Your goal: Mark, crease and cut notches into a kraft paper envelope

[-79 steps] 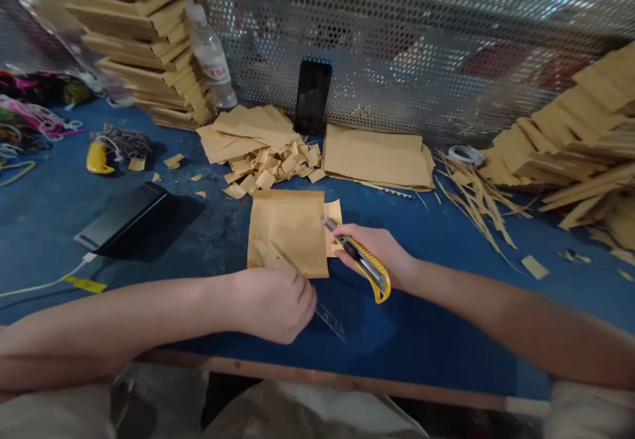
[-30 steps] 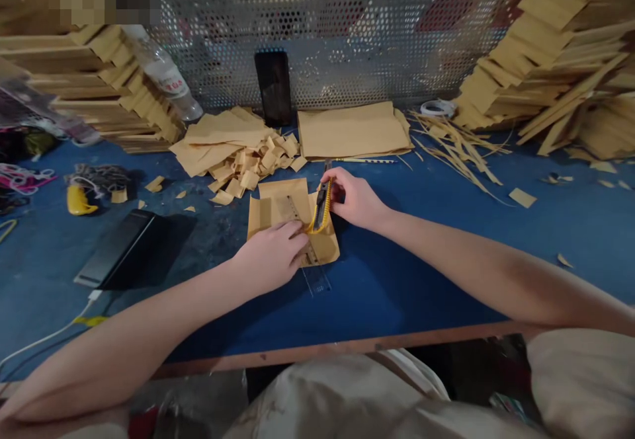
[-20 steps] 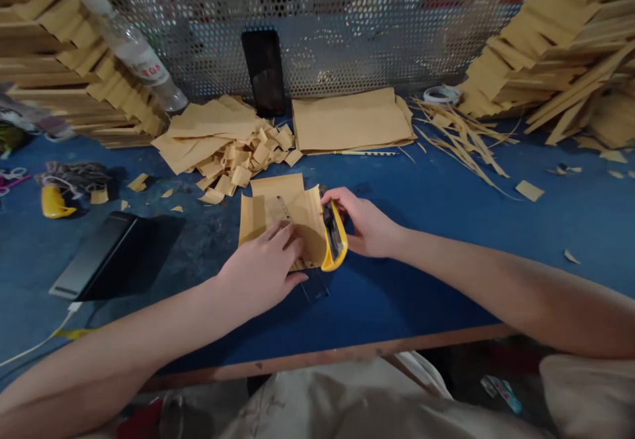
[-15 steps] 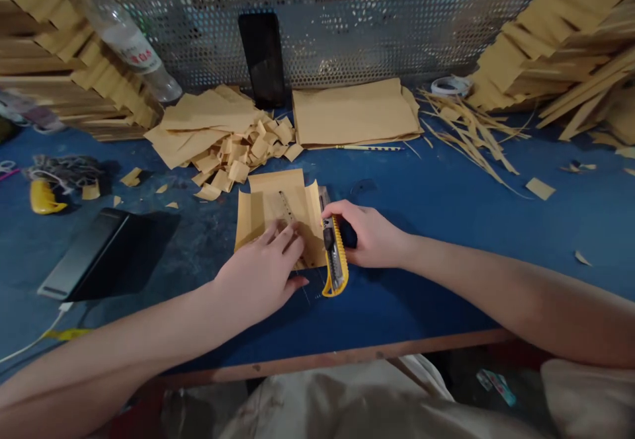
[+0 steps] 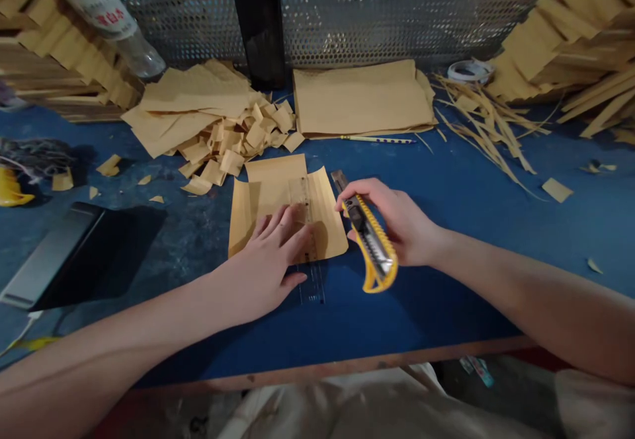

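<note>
Kraft envelope (image 5: pixel 278 211) lies flat at the near centre of the blue table (image 5: pixel 446 240). Left hand (image 5: pixel 268 264) rests open on it, fingers spread, pinning a clear ruler (image 5: pixel 308 240) that runs near-to-far across the envelope's right part. Right hand (image 5: pixel 397 221) has its grip closed around a yellow utility knife (image 5: pixel 370 247), blade end pointing far-left, just right of the envelope's edge and apparently clear of the paper.

Progress, judged: heap of small cut pieces (image 5: pixel 238 145) and long trimmings (image 5: pixel 486 128) suggest many pieces already cut; a flat stack of envelopes (image 5: pixel 360 98) waits beyond. No finished cut along the ruler can be made out.

Writing: bottle (image 5: pixel 106 19) at far left bears a red-printed label, unreadable. Ruler markings too small to read.
</note>
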The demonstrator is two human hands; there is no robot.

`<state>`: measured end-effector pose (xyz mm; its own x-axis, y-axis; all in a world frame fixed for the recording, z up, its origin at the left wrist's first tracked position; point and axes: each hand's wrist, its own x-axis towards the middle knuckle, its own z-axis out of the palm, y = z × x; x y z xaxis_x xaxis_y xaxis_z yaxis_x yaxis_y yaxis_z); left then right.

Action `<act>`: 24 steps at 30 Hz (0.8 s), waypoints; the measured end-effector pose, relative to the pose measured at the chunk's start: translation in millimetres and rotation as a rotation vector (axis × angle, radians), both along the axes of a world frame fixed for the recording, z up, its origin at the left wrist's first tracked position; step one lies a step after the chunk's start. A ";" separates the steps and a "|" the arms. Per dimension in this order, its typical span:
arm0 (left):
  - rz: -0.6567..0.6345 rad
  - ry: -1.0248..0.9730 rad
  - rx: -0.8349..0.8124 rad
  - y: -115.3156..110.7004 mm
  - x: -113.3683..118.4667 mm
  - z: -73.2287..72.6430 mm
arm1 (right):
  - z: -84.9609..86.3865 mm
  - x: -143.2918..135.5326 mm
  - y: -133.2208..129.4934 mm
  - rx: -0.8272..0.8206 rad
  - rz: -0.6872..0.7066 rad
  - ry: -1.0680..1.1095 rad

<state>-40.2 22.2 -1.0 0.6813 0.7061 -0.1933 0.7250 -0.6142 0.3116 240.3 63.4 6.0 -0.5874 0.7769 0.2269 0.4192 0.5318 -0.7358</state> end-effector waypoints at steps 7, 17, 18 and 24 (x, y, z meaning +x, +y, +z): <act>0.038 -0.059 0.057 -4.5 5.9 -7.0 | 29.9 -6.4 -70.1 0.066 0.005 0.073; -0.026 -0.136 0.188 6.4 3.9 -11.4 | 4.2 -15.3 -83.8 0.513 -0.043 -0.158; -0.036 -0.141 0.194 6.7 4.1 -11.5 | 1.6 -13.8 -86.2 0.519 -0.065 -0.173; -0.049 -0.171 0.169 7.3 5.6 -13.1 | -4.7 -19.7 -104.6 0.380 -0.218 -0.224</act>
